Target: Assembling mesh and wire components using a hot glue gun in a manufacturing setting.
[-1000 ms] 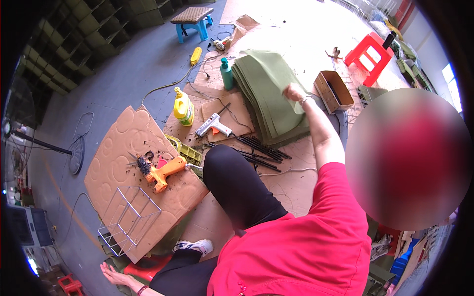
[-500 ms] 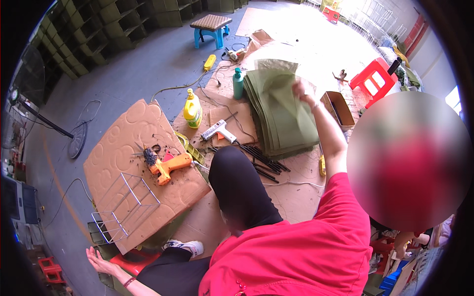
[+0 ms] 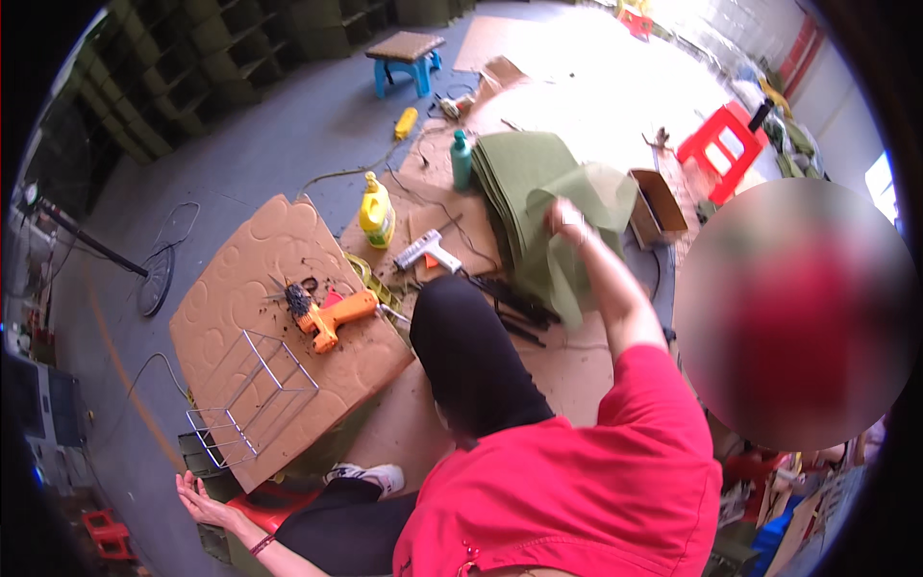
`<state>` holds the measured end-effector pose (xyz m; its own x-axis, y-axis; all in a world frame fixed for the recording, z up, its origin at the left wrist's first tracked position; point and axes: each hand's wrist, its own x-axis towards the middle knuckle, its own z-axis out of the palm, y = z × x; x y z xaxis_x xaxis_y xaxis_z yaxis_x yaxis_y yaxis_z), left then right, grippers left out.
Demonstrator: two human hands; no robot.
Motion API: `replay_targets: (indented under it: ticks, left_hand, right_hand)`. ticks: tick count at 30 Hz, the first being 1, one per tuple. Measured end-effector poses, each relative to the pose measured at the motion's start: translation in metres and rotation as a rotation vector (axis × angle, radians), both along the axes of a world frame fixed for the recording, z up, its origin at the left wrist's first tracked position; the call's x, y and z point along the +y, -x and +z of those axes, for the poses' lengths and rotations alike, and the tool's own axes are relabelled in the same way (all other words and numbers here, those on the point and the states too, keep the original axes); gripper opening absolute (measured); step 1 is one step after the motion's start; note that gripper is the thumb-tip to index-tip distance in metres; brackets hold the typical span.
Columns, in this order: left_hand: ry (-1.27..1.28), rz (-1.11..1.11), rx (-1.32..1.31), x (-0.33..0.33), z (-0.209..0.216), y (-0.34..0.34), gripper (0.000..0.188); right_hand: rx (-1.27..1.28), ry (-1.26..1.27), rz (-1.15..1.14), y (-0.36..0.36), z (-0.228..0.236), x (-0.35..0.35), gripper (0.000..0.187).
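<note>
My right hand is closed on the edge of a thin green fabric sheet, which hangs curved and partly see-through from the fingers. Below it lies a thick stack of the same green sheets. Off to the lower left, my left hand is held palm up with its fingers apart and nothing in it. Closest to it is a wire frame resting on the cardboard-topped work surface. On that same board sit an orange glue gun and dark scraps.
Past my knee lie a white glue gun and black glue sticks. A yellow bottle and a green bottle stand near the stack. An open box and red stool are at right; a co-worker is beside me.
My right hand has drawn the top sheet toward me, off the far part of the stack, and the sheet has curled. My left hand has stayed nearly in place.
</note>
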<state>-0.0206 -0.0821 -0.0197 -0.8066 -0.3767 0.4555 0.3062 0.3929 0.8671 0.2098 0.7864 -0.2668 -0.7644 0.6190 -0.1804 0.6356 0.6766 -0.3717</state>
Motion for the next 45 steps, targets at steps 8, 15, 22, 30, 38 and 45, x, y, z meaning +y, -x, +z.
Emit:
replay_targets:
  ticks: [8, 15, 22, 30, 38, 45]
  left_hand:
    - [0.035, 0.005, 0.139, 0.049, 0.008, -0.016, 0.046]
    - [0.097, -0.203, 0.180, 0.104, 0.035, -0.034, 0.046]
    - [0.027, -0.590, 0.058, 0.183, 0.056, -0.034, 0.037]
    - [0.284, -1.491, -0.190, 0.344, 0.063, -0.089, 0.032]
    - [0.377, -0.500, 0.323, 0.289, 0.054, -0.022, 0.055]
    - [-0.175, -1.169, -0.420, 0.253, 0.078, -0.013, 0.033]
  right_hand:
    - [1.299, -0.715, -0.403, 0.061, 0.366, -0.056, 0.025]
    - [0.127, -0.052, -0.044, 0.029, 0.092, -0.068, 0.029]
    - [0.442, -0.274, 0.109, 0.122, 0.258, -0.059, 0.024]
    - [0.651, -0.243, 0.670, 0.205, 0.488, -0.275, 0.024]
    - [0.793, 0.156, 1.029, 0.191, 0.578, -0.372, 0.020]
    - [0.891, 0.324, 1.055, 0.216, 0.617, -0.383, 0.020]
